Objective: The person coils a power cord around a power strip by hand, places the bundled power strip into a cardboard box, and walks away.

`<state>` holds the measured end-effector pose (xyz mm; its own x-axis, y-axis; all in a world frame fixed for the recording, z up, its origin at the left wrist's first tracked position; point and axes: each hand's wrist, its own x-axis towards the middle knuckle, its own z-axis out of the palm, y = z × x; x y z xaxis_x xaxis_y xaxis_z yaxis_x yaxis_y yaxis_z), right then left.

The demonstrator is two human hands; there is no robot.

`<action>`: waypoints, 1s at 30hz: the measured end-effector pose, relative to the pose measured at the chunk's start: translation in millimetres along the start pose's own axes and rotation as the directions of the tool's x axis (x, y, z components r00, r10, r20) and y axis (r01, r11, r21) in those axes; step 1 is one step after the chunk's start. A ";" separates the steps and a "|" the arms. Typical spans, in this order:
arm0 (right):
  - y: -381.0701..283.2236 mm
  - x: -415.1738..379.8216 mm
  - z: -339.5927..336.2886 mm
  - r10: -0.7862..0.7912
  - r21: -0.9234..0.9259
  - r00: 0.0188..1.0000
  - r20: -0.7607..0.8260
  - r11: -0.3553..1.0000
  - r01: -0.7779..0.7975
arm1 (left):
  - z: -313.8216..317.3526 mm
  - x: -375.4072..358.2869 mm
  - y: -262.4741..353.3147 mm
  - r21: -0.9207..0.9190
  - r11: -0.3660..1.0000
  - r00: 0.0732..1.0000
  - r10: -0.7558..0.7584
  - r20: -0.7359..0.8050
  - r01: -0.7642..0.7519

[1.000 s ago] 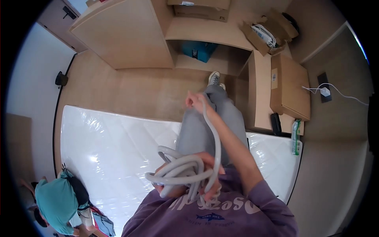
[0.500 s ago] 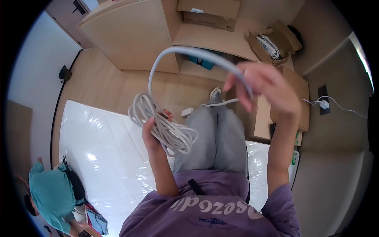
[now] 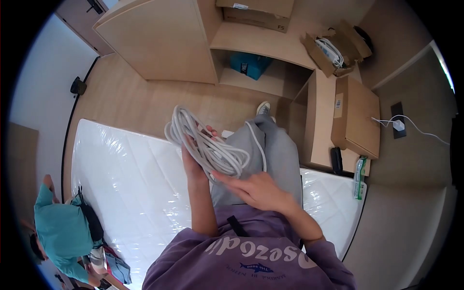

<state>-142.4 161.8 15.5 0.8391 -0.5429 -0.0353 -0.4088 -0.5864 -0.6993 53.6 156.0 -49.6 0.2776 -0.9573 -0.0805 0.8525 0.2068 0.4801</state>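
Note:
A bundle of looped white cable (image 3: 208, 147) is held above my lap at the mattress edge. My left hand (image 3: 195, 150) is wrapped round the loops from the left and below. My right hand (image 3: 256, 190) reaches in from the right, and its fingertips touch the lower end of the loops. Its index finger points to the left, and its other fingers are partly hidden. A single length of the cable runs over my grey trouser leg, right of the bundle. A white block (image 3: 227, 134) shows partly behind the bundle.
A plastic-wrapped mattress (image 3: 130, 179) lies around me. A person in a teal shirt (image 3: 63, 237) is at the lower left. Ahead, a shelf unit (image 3: 261, 46) holds an open box with white cable (image 3: 329, 52). A closed cardboard box (image 3: 357, 118) stands at right by a wall socket (image 3: 398, 123).
My right hand has come down and left from the raised cable to the bundle's lower end. The big raised loop has joined the bundle. My left hand has shifted slightly right with the cable.

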 end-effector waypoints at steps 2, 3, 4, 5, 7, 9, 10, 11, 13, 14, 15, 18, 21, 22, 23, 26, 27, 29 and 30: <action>12.4 -9.3 8.2 0.060 0.197 0.993 -0.098 0.980 -0.040 | 1.5 1.0 6.3 -0.015 1.000 1.000 0.004 0.029 -0.004; 16.6 -13.2 10.7 0.099 0.296 0.985 -0.142 0.954 -0.053 | -2.3 -0.2 8.7 -0.043 0.999 0.999 -0.009 0.049 0.011; 16.8 -14.7 9.1 0.106 0.286 0.979 -0.175 0.957 -0.053 | -5.1 -0.5 9.6 -0.071 0.997 0.997 -0.021 0.071 0.026; 17.4 -15.5 6.8 0.114 0.276 0.971 -0.208 0.960 -0.053 | -6.5 -1.1 9.1 -0.099 0.994 0.995 -0.034 0.093 0.043; 16.9 -16.6 5.6 0.085 0.200 0.976 -0.200 0.979 -0.044 | -0.5 -9.3 -3.2 0.134 0.983 0.992 0.117 0.053 -0.123; 15.0 -14.9 7.1 0.013 0.065 0.994 -0.105 0.998 -0.006 | 1.6 -11.4 -9.2 0.363 0.919 0.987 0.161 0.003 -0.151; 17.3 -14.7 14.3 -0.007 0.059 0.992 -0.128 0.998 0.015 | 4.3 -10.8 -8.4 0.467 0.868 0.984 0.170 0.044 -0.171; 22.0 -15.4 26.9 -0.028 0.053 0.988 -0.152 0.998 0.036 | 9.9 -10.8 -5.8 0.563 0.804 0.981 0.174 0.086 -0.192; 25.8 -16.2 32.7 -0.030 0.040 0.987 -0.157 0.999 0.036 | 22.6 -12.2 -3.1 0.663 0.729 0.983 0.173 0.065 -0.172; 25.3 -16.5 31.3 -0.010 0.034 0.990 -0.139 0.999 0.015 | 21.5 -10.9 -6.5 0.623 0.755 0.975 0.214 0.063 -0.206; 24.0 -17.0 30.3 0.010 0.029 0.992 -0.122 1.000 -0.007 | 18.7 -9.3 -10.7 0.583 0.777 0.966 0.253 0.058 -0.239; 17.4 -19.4 24.8 0.002 0.057 0.990 -0.139 0.998 0.006 | 29.2 -10.7 -16.6 0.180 0.950 0.966 0.247 0.075 -0.256; 10.8 -22.4 26.0 -0.033 0.133 0.987 -0.157 0.990 0.054 | 29.3 -5.5 -15.1 -0.253 0.947 0.962 0.238 0.135 -0.199; 12.0 -24.3 29.5 -0.089 0.098 0.959 -0.269 0.988 0.119 | 32.1 -3.7 -12.9 -0.366 0.913 0.956 0.249 0.154 -0.179; 16.3 -26.8 37.0 -0.148 0.056 0.916 -0.374 0.982 0.181 | 37.9 -5.2 -9.0 -0.516 0.852 0.966 0.202 0.163 -0.091; 32.2 -32.5 47.2 -0.173 0.073 0.844 -0.508 0.967 0.242 | 44.5 -11.1 -5.2 -0.881 0.417 0.940 0.146 0.309 0.225; 38.4 -33.6 51.1 -0.154 0.104 0.836 -0.526 0.964 0.243 | 47.9 -14.5 -3.0 -0.897 0.369 0.947 0.108 0.304 0.245; 59.4 -31.2 77.6 0.187 0.371 0.759 -0.623 0.925 0.077 | 54.5 -17.5 -2.1 -0.862 0.444 0.935 0.127 0.331 0.245; 70.1 -30.7 91.9 0.359 0.506 0.692 -0.627 0.863 0.010 | 57.1 -19.8 -2.9 -0.843 0.481 0.930 0.133 0.343 0.242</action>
<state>-163.9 192.6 -98.1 0.2086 -0.9628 0.1718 -0.1629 -0.2074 -0.9646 20.4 162.9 0.5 0.2194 -0.9321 0.2883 0.8506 0.0380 -0.5244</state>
